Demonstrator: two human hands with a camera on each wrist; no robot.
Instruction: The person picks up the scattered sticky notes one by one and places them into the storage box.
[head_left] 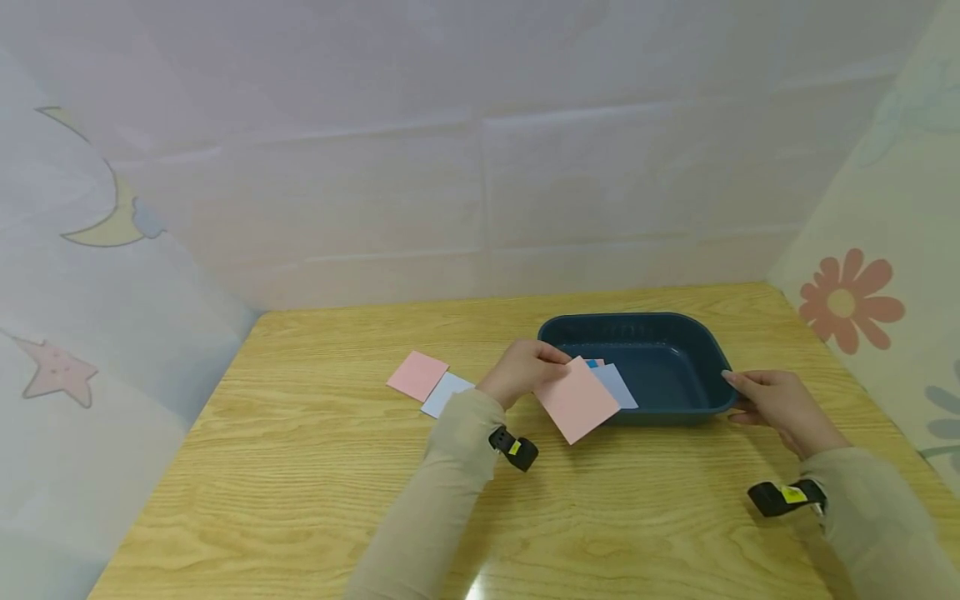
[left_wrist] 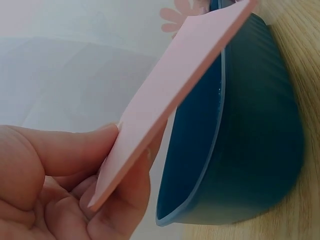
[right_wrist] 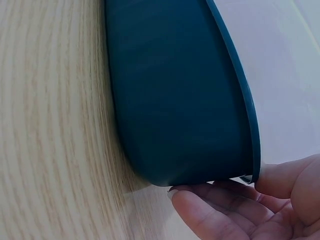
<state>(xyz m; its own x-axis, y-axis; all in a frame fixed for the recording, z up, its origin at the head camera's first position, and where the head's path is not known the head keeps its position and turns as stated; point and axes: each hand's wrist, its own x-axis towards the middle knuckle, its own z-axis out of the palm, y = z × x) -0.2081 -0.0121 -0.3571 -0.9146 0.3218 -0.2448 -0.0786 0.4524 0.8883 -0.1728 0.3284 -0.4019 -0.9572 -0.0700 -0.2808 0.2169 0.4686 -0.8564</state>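
My left hand [head_left: 522, 372] pinches a pink sticky note pad [head_left: 579, 402] between thumb and fingers, tilted over the near left rim of a dark teal plastic basin [head_left: 675, 408]. The left wrist view shows the thickness of the pink pad [left_wrist: 165, 85] beside the basin wall [left_wrist: 255, 130]. Inside the basin, partly hidden by the held pad, lean a pale lavender pad [head_left: 618, 387] and bits of pink and blue. At the basin's right end my right hand [head_left: 780, 408] grips it, thumb at the rim [right_wrist: 254, 145] and fingers curled under it outside.
Left of the left hand, another pink pad [head_left: 417, 375] and a pale pad [head_left: 446, 393] lie side by side on the wooden table [head_left: 300, 467], the pale one partly behind the sleeve. A printed cloth wall [head_left: 375, 192] rises along the table's back and sides.
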